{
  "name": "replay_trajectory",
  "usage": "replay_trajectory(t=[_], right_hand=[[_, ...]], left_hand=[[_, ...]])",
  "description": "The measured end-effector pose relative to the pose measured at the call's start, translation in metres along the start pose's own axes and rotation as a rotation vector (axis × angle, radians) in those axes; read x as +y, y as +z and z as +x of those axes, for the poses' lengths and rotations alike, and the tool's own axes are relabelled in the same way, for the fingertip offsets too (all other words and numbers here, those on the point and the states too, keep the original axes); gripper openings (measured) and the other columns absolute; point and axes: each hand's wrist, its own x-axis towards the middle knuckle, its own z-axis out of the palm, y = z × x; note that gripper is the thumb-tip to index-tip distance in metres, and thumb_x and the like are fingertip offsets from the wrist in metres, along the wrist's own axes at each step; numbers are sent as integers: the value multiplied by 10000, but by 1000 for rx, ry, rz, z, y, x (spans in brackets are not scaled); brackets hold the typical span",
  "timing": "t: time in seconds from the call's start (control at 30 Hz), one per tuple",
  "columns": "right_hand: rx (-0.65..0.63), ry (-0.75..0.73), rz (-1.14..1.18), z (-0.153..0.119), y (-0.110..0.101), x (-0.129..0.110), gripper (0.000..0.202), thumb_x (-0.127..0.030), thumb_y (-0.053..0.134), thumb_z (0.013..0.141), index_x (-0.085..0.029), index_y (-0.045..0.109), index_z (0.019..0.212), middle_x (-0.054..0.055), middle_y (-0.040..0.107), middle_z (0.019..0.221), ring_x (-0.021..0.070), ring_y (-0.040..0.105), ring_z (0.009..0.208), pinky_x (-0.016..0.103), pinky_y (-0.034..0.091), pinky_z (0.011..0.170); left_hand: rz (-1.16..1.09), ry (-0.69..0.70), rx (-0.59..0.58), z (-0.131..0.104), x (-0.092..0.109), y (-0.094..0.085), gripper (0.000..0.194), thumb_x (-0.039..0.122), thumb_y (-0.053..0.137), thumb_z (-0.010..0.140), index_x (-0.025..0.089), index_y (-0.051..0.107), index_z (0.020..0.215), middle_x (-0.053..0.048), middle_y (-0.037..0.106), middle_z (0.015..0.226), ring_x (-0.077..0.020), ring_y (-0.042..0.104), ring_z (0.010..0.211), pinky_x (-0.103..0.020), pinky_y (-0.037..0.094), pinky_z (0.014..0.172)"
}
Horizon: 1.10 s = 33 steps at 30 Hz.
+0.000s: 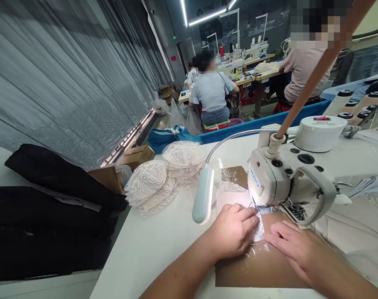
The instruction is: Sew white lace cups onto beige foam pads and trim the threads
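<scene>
presently, white lace [258,234] is pressed by the left hand [235,230], edged by the right hand [296,245] (pinching cannot be told), beside the sewing machine [268,176], toward the worktop [154,236]'s near edge; best kept flat.

Both our forearms reach in from the lower edge of the view, bare, and slant toward each other. Our left hand [237,228] lies palm down, its fingers bunched and pointing toward the right, the fingertips pressing down ahead of our right hand [288,241]. That right hand sits just beside it, a little nearer to us, knuckles up and fingers curled, reaching left toward the left hand. A narrow gap separates the two. Our left wrist is nearly straight, in line with the forearm.
</scene>
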Motion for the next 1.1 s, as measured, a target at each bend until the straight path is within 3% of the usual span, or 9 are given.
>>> replay_trajectory(t=[0.17, 0.4, 0.7, 0.93, 1.1], right_hand=[[102, -26, -12, -1, 3, 3, 476, 6, 420, 688, -250, 596, 1049, 23, 573, 782, 194, 535, 663, 319, 305, 591], [232, 20, -5, 13, -14, -4, 449, -10, 412, 707, -268, 652, 984, 9, 611, 724, 148, 517, 533, 290, 282, 488], [196, 152, -197, 12, 5, 2, 629, 18, 360, 708, -295, 646, 1173, 20, 717, 873, 123, 510, 424, 283, 307, 414], [216, 136, -415, 13, 5, 7, 633, 5, 392, 684, -293, 709, 1144, 103, 751, 917, 231, 715, 703, 284, 518, 498], [161, 161, -398, 11, 7, 8, 679, 7, 389, 693, -331, 676, 1207, 88, 749, 970, 203, 715, 675, 243, 512, 461]], left_hand=[[60, -23, -3, 0, 4, 4, 373, 266, 456, 943, 146, 527, 1289, -85, 574, 1338, -234, 534, 921, -380, 447, 764], [52, -48, -3, 2, 4, 1, 388, 245, 474, 925, 161, 517, 1301, -57, 569, 1349, -230, 526, 954, -373, 449, 814], [46, 1, 41, 2, -4, 3, 273, 243, 446, 969, 200, 579, 1204, -31, 606, 1301, -212, 515, 960, -354, 412, 820], [12, -14, 50, 5, -9, 1, 275, 225, 458, 954, 224, 577, 1202, -38, 620, 1262, -220, 515, 1027, -364, 404, 861], [25, -49, 48, 6, -12, 3, 355, 212, 487, 910, 214, 545, 1260, -76, 633, 1205, -242, 521, 1018, -382, 413, 849]])
